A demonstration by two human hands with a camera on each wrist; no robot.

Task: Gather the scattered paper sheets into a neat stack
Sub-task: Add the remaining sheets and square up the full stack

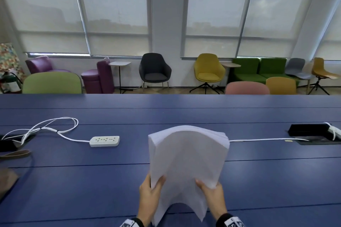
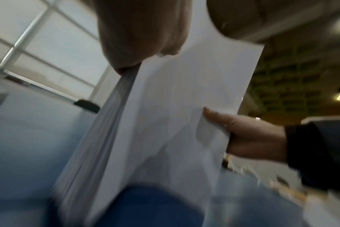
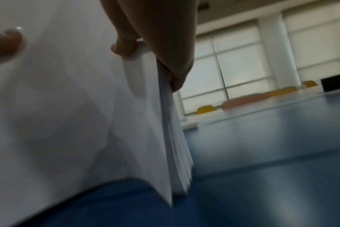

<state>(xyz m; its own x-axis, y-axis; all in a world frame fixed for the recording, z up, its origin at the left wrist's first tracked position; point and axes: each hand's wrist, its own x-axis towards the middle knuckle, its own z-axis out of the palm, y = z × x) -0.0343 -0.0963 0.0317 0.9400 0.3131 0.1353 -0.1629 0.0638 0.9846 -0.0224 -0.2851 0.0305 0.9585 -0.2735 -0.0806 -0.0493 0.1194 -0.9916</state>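
A: Where was the stack [image 1: 188, 155]?

B: Upright over the blue worktop [image 1: 73, 180], sheets bowed, far edges fanned on the right. Whether its lower edge touched the worktop could not be told; wrist views were blurred.

A: Hands?

B: Left hand [image 1: 150, 192] pinched the left side, thumb on the near face, fingers behind. Right hand [image 1: 212, 192] gripped the right side likewise, thumb [image 3: 124, 47] in front.

A: Anything else noted?

B: White power strip [image 1: 104, 141] lay to the left, well apart, its cord [image 1: 46, 128] looped further left. A black box [image 1: 310, 130] sat far right.
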